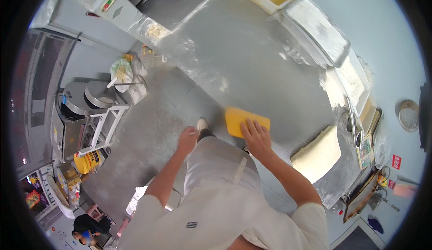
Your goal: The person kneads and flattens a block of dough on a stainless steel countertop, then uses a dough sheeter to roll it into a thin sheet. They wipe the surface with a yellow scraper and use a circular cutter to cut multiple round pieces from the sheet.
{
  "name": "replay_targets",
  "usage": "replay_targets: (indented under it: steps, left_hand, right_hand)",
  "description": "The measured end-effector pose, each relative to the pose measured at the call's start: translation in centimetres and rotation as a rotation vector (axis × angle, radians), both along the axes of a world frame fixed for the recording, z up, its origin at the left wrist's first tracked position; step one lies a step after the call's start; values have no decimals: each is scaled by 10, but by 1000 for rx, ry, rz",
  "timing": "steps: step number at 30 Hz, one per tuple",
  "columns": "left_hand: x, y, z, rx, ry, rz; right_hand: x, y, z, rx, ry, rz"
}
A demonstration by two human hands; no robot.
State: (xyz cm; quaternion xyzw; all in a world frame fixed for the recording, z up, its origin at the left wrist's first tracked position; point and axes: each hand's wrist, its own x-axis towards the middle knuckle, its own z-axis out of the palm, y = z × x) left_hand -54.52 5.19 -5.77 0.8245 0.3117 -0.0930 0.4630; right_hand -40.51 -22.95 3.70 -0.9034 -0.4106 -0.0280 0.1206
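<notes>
My right hand [257,137] grips a flat yellow plastic dough scraper [236,120] at the near edge of the grey worktable [249,57]. Over the floor beside my legs is my left hand [187,141], its fingers curled; a small pale spot shows at the fingers, and whether it holds anything is unclear. A thick folded slab of pale dough [319,153] lies on the table to the right of my right hand. Flour streaks mark the tabletop.
A floury metal tray [317,30] and a white flour bin [352,81] line the table's far side. A machine with red and green buttons [108,4] adjoins the table. White stands [104,128] and a yellow bucket [88,161] are left. A person [91,226] crouches at lower left.
</notes>
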Motion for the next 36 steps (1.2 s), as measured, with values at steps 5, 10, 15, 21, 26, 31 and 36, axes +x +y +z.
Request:
replay_targets:
  steps: [5,10,15,21,26,31,36]
  left_hand:
    - [-120,154,-43,-3,132,403]
    - [-193,202,-57,-358,333,668]
    - [-223,199,-69,-509,493,732]
    - [-225,216,-50,-486,314,695]
    - [-200,243,-28,-483,512,697]
    - [-157,331,-50,-482,511,525]
    - [-76,463,-91,-571,598,380]
  right_hand:
    - [102,150,-11,-73,-93,11]
    - [136,198,10,-100,214,-302]
    - [85,273,-8,-44,-46,9]
    - [176,314,-4,-108,198,-297]
    - [163,360,23,-197,218,-22]
    - [229,335,27,-111,399,-564]
    - [262,344,-42,505,650,-1044]
